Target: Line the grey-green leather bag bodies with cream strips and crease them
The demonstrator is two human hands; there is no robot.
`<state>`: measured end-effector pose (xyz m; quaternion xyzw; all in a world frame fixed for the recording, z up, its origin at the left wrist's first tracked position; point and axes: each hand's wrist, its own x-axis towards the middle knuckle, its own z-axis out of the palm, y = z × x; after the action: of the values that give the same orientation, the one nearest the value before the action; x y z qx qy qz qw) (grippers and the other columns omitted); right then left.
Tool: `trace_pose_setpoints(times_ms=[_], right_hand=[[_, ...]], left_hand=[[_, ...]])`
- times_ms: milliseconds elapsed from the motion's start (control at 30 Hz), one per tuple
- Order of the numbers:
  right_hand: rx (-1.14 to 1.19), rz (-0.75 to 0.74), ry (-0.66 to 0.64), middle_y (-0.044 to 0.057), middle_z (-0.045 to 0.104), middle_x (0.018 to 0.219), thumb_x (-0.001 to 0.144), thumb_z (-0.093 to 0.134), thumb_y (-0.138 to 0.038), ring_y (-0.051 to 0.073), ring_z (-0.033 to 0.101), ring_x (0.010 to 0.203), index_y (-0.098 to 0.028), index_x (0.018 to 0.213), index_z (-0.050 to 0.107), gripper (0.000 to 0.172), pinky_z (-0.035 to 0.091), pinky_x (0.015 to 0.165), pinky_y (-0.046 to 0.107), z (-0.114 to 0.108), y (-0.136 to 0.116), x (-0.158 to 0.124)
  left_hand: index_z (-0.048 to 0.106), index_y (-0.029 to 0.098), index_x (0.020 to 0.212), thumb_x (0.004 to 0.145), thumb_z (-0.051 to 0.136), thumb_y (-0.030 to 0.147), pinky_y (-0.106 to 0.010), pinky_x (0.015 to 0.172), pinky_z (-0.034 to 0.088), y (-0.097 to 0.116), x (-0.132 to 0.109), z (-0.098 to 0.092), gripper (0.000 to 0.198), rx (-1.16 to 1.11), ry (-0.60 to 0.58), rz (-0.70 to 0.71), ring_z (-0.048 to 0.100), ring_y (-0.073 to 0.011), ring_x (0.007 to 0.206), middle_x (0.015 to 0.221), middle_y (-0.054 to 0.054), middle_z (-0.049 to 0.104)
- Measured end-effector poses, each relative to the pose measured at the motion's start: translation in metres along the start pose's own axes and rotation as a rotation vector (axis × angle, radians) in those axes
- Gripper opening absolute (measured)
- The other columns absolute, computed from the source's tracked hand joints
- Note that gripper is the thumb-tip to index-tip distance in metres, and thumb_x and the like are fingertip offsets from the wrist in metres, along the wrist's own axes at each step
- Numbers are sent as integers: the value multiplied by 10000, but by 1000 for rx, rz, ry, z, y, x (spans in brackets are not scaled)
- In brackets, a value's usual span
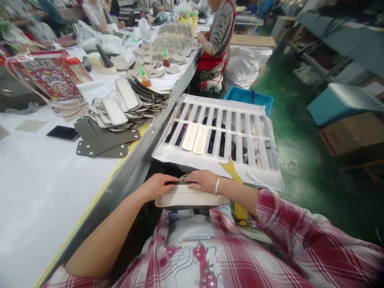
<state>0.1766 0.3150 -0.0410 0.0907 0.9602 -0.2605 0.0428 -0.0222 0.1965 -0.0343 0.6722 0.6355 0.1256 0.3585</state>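
A long beige piece with rounded corners and a dark rim (192, 197) lies across my lap, close to my body. My left hand (158, 186) grips its far edge on the left, fingers pointing inward. On the same edge, my right hand (204, 181), with a silver bracelet at the wrist, has its fingers closed near the left fingertips. A small greyish bit shows between the hands; what it is I cannot make out. Just beyond stands a white slotted rack (228, 130), where two cream strips (195, 139) lie across the slots.
On the white table (39, 192) at left are stacked padded strips (123, 104), dark grey cut pieces (103, 138), a phone (62, 133) and glue bottles (145, 78). A person in a red apron (217, 40) works farther along. Blue bin (264, 102) and cardboard box (354, 134) stand right.
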Motion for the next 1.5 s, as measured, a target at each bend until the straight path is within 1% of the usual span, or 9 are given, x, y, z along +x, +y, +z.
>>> trace_pose_setpoints(times_ms=[200, 367, 500, 667, 833, 967, 1133, 1300, 1500], right_hand=[[-281, -53, 72, 81, 598, 959, 931, 360, -302, 187, 537, 890, -155, 976, 616, 299, 430, 775, 308, 4, -5, 7], [-493, -39, -34, 117, 581, 813, 879, 403, -165, 218, 542, 715, -89, 888, 601, 212, 432, 621, 336, 1, -29, 17], [-515, 4, -119, 139, 585, 806, 803, 446, -77, 240, 550, 702, -74, 859, 614, 177, 429, 571, 337, -2, -39, 25], [-245, 13, -57, 82, 614, 841, 891, 416, -220, 195, 568, 799, -139, 889, 635, 234, 445, 715, 301, -15, -11, 15], [44, 199, 180, 69, 633, 929, 850, 498, -242, 171, 576, 866, -130, 986, 634, 222, 440, 808, 291, -30, 33, -40], [47, 212, 133, 83, 623, 973, 791, 586, -234, 187, 567, 915, -127, 1012, 626, 249, 445, 839, 324, -19, 40, -79], [-23, 174, 122, 67, 620, 986, 855, 512, -247, 169, 560, 925, -164, 1030, 615, 220, 454, 835, 317, -5, 39, -89], [-144, 133, 71, 74, 626, 959, 906, 420, -262, 169, 570, 882, -160, 1024, 621, 254, 462, 785, 285, -2, 43, -90], [-181, 93, 95, 63, 619, 949, 899, 432, -264, 165, 568, 863, -166, 1021, 616, 242, 465, 746, 276, 4, 47, -91]], left_hand=[[602, 192, 1109, 826, 441, 293, -242, 861, 429, -11, 0, -12, 341, 85, -18, 61, 592, -165, 959, 1084, -20, 641], [593, 178, 1119, 848, 394, 251, -278, 860, 429, -9, -4, -26, 344, 279, -103, 137, 587, -189, 976, 1120, -60, 620], [587, 210, 1120, 847, 407, 277, -248, 877, 418, -20, -12, -33, 333, 187, -92, 147, 579, -157, 984, 1119, -28, 622], [540, 197, 1167, 792, 473, 279, -253, 879, 417, -20, -18, -24, 389, 140, -48, 116, 560, -166, 1004, 1143, -37, 602], [534, 162, 1152, 805, 476, 332, -351, 927, 384, 2, -4, -6, 391, 291, -11, 163, 538, -222, 1036, 1142, -85, 589], [520, 165, 1170, 820, 470, 365, -340, 909, 397, 26, 27, 9, 407, 267, -84, 255, 539, -229, 1044, 1173, -97, 573], [526, 192, 1190, 832, 458, 346, -299, 926, 379, 37, 59, 19, 395, 80, -203, 305, 536, -198, 1055, 1203, -62, 565], [591, 217, 1117, 830, 462, 310, -254, 887, 393, 38, 63, 19, 328, -106, -259, 257, 568, -162, 976, 1091, -14, 631], [625, 209, 1051, 826, 449, 259, -238, 821, 414, 48, 62, 20, 290, -99, -250, 276, 578, -154, 912, 1003, -16, 652]])
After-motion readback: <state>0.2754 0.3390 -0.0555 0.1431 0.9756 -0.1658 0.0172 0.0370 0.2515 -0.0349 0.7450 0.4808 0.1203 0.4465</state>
